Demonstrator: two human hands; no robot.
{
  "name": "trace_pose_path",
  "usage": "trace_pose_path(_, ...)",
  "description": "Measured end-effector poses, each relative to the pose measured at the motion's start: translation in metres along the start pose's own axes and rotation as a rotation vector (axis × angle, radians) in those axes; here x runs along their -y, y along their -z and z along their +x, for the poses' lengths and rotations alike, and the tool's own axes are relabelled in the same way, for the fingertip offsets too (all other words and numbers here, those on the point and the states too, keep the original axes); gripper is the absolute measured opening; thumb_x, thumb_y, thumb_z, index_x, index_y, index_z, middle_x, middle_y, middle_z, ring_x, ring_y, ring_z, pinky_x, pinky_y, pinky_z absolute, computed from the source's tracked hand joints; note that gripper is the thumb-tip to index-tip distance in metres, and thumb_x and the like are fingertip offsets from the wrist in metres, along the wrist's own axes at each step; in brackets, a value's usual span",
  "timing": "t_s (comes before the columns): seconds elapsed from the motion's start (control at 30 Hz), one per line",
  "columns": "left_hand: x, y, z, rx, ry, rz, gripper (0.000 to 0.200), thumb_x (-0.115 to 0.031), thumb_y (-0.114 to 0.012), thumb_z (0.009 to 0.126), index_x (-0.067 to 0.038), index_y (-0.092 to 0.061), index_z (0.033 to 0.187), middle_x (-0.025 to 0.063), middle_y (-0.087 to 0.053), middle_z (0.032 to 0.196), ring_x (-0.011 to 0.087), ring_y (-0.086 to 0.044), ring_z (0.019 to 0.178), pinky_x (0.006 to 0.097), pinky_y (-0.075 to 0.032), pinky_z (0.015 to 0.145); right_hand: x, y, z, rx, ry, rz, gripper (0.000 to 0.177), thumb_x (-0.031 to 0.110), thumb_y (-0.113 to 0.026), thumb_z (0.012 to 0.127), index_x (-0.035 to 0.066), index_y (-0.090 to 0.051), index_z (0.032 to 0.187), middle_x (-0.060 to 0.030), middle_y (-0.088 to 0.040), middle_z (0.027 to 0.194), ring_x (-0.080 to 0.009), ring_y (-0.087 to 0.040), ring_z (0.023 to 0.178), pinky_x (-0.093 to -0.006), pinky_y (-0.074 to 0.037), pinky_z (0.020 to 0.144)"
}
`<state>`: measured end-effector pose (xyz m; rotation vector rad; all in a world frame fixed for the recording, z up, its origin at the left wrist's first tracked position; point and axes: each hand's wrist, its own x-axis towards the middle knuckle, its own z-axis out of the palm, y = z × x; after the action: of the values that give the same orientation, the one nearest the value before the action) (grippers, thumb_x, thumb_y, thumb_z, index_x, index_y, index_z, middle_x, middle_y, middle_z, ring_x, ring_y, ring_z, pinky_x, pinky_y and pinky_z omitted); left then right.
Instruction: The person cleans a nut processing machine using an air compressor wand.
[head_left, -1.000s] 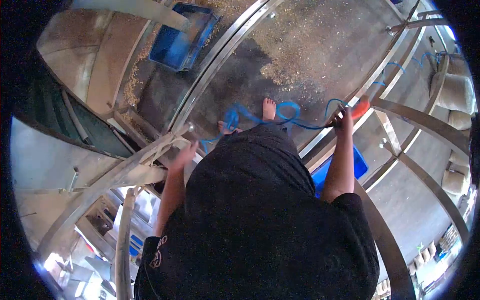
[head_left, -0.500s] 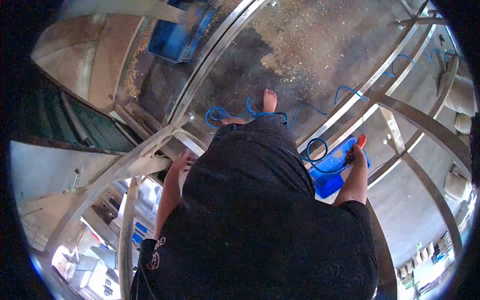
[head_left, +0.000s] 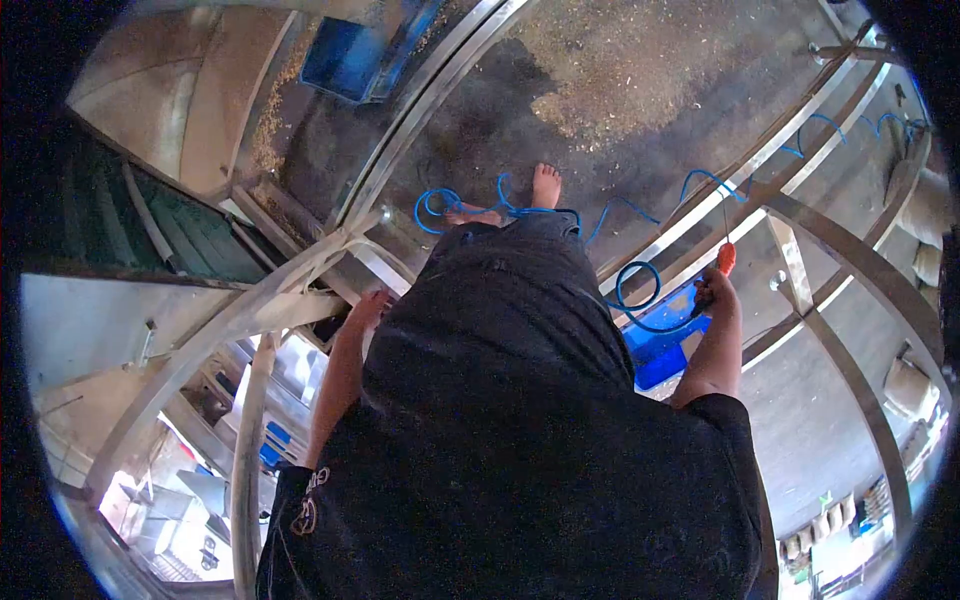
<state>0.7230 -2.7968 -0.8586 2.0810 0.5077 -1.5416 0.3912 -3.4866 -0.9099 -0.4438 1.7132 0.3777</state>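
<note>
My right hand [head_left: 714, 290] is closed round a dark tool whose orange-red part [head_left: 726, 259] sticks out past the fingers, with a thin rod or wire beyond it. A coiled blue hose [head_left: 638, 287] runs up to this hand. Below and beside it lies a blue crate [head_left: 655, 345], partly hidden by the forearm. On the other side, my left hand [head_left: 372, 308] hangs beside my dark clothing, close to the metal frame; its fingers are bent and small in view, and whether they hold anything is unclear.
Metal beams [head_left: 430, 95] run along both sides of me. Another blue crate [head_left: 350, 58] is at the upper left. Pale scraps [head_left: 610, 85] are scattered over the floor. More blue hose [head_left: 700, 178] stretches to the right. Sacks [head_left: 910, 380] lie at the far right.
My right hand has risen a little from over the blue crate, with the orange-red part now more upright. My left hand has shifted slightly upward. The whole view has shifted a little.
</note>
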Motion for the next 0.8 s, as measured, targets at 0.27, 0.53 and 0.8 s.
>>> trace_pose_path(0.27, 0.022, -0.010, 0.031, 0.040, 0.004, 0.033, 0.053, -0.047, -0.038, 0.090, 0.000, -0.061, 0.095, 0.0112, -0.060, 0.089, 0.0211, -0.053, 0.075, 0.0352, -0.043, 0.068, -0.003, -0.039, -0.041, -0.017, -0.057, -0.154, 0.032, 0.035, -0.050, 0.086, 0.013, -0.038, 0.066, -0.0037, -0.043, 0.051, -0.0114, -0.033, 0.035, -0.0246, -0.031, 0.034)
trace_pose_path(0.53, -0.020, 0.008, 0.030, 0.038, -0.119, 0.021, 0.051, -0.048, -0.038, 0.088, -0.003, -0.061, 0.089, 0.0110, -0.061, 0.079, 0.0224, -0.057, 0.070, 0.0357, -0.044, 0.067, -0.054, -0.062, -0.024, -0.159, 0.053, -0.481, 0.036, 0.043, -0.051, 0.083, 0.011, -0.047, 0.068, -0.0061, -0.047, 0.053, -0.0190, -0.042, 0.040, -0.0332, -0.035, 0.039)
trace_pose_path(0.8, -0.098, 0.032, -0.010, 0.025, -0.074, 0.166, 0.050, -0.053, -0.037, 0.087, -0.007, -0.057, 0.091, 0.0046, -0.060, 0.071, 0.0160, -0.058, 0.062, 0.0361, -0.042, 0.054, -0.080, -0.127, -0.066, -0.229, 0.223, -0.545, 0.035, 0.043, -0.054, 0.079, 0.008, -0.048, 0.073, -0.0060, -0.048, 0.053, -0.0195, -0.042, 0.038, -0.0354, -0.035, 0.038)
